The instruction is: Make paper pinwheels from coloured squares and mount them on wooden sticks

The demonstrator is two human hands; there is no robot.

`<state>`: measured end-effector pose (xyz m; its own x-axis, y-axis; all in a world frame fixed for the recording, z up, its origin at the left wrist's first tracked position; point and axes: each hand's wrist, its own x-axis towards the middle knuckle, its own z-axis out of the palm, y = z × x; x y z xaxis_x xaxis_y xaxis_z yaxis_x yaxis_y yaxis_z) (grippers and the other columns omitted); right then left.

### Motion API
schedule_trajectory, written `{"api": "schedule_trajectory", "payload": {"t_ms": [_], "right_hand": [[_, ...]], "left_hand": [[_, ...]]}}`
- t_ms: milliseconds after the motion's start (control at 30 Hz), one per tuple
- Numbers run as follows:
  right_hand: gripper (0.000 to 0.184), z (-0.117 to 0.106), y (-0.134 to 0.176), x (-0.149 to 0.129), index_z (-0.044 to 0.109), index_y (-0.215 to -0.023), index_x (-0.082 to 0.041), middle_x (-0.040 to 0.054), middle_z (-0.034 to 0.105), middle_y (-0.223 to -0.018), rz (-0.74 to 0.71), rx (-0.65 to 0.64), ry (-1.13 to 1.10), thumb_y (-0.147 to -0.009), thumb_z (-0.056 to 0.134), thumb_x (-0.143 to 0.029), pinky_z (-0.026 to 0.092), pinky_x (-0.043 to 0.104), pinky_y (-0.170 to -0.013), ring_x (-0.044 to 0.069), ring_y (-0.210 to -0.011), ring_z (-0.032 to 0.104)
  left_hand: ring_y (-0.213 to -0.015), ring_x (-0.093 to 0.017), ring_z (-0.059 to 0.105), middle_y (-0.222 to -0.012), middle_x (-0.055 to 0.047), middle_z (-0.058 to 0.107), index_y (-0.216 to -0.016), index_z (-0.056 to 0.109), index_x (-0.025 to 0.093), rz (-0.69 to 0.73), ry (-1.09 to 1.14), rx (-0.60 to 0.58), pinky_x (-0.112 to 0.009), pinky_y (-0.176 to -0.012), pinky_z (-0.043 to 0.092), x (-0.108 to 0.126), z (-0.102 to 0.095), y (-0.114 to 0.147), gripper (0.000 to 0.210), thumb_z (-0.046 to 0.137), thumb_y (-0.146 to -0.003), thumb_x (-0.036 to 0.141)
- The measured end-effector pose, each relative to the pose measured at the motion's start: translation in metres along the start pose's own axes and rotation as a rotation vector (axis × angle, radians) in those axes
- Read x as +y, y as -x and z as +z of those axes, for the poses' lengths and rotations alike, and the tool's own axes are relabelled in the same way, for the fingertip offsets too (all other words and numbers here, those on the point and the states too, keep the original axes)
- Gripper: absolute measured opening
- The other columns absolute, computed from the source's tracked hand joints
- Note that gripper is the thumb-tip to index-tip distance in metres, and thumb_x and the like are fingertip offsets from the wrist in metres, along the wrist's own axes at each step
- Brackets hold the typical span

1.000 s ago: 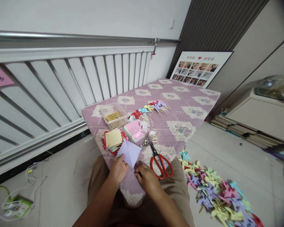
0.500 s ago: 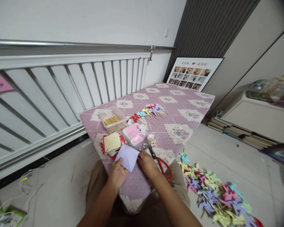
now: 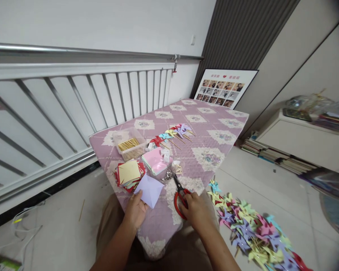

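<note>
Left hand [image 3: 136, 210]: lower centre of frame, pinching the near corner of a lilac paper [image 3: 148, 190] between thumb and fingers. The paper was creased, lying partly on the table [image 3: 214, 128] edge, just right of the paper stack [image 3: 129, 174].

Right hand [image 3: 194, 208]: lower centre, right of the paper, fingers curled over the red handles of the scissors [image 3: 178, 191]. Blades pointed to the upper left; whether the fingers sat in the loops could not be told.

Table: quilted mauve cover with floral squares, running from lower centre toward upper right.

Paper stack: red, yellow and green squares, yellow on top, at the near left of the table.

Pink papers [image 3: 155, 160]: second stack, just right of the first.

Box [image 3: 128, 146]: clear plastic, holding wooden sticks, behind the stacks.

Pinwheels [image 3: 173, 133]: a row on sticks, mid-table, red to lilac.

Small metal bits [image 3: 167, 175]: just beyond the scissor tips; kind unclear.

Floor pile [image 3: 251, 229]: many coloured pinwheels, lower right of frame.

Photo board [image 3: 223, 88]: leaning at the far end, upper centre.

Rail [image 3: 73, 94]: white slatted, upper left.

Books [image 3: 271, 154]: stacked on the floor, right.
</note>
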<state>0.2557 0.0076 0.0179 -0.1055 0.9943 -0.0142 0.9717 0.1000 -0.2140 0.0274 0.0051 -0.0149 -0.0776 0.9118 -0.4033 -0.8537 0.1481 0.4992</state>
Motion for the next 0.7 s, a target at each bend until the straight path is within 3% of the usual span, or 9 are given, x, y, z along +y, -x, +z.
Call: {"api": "schedule_trajectory", "payload": {"t_ms": [167, 300, 567, 700], "right_hand": [[0.022, 0.002, 0.003, 0.000, 0.068, -0.102, -0.011, 0.0177, 0.063, -0.104, 0.065, -0.090, -0.014, -0.086, 0.056, -0.021, 0.043, 0.033, -0.072, 0.027, -0.084, 0.065], [0.017, 0.001, 0.007, 0.004, 0.068, -0.096, -0.013, 0.0172, 0.064, -0.103, 0.071, -0.104, -0.033, -0.084, 0.056, -0.018, 0.042, 0.032, -0.067, 0.025, -0.080, 0.066], [0.011, -0.002, 0.031, 0.012, 0.062, -0.073, -0.018, 0.0082, 0.065, -0.078, 0.065, -0.121, -0.105, -0.077, 0.053, -0.013, 0.040, 0.028, -0.060, 0.021, -0.068, 0.063], [0.011, 0.001, 0.055, 0.025, 0.051, -0.064, -0.023, 0.0003, 0.059, -0.059, 0.075, -0.083, -0.341, -0.075, 0.055, -0.021, 0.038, 0.028, -0.053, 0.018, -0.054, 0.056]], "left_hand": [[-0.089, -0.018, 0.070, -0.103, -0.006, 0.074, -0.104, 0.064, 0.018, 0.004, -0.001, 0.015, -0.030, -0.077, 0.057, 0.000, 0.002, 0.001, 0.030, 0.072, -0.075, 0.018], [-0.086, -0.019, 0.070, -0.099, -0.006, 0.074, -0.102, 0.064, 0.017, 0.000, -0.021, 0.026, -0.031, -0.075, 0.057, -0.002, 0.000, 0.000, 0.029, 0.072, -0.074, 0.017], [-0.088, -0.018, 0.069, -0.100, -0.006, 0.074, -0.101, 0.063, 0.017, -0.008, -0.016, 0.036, -0.030, -0.075, 0.056, -0.004, -0.004, -0.002, 0.027, 0.072, -0.076, 0.019], [-0.089, -0.019, 0.069, -0.101, -0.006, 0.074, -0.100, 0.064, 0.017, 0.003, -0.023, 0.026, -0.031, -0.078, 0.055, -0.003, -0.002, 0.000, 0.027, 0.074, -0.074, 0.020]]}}
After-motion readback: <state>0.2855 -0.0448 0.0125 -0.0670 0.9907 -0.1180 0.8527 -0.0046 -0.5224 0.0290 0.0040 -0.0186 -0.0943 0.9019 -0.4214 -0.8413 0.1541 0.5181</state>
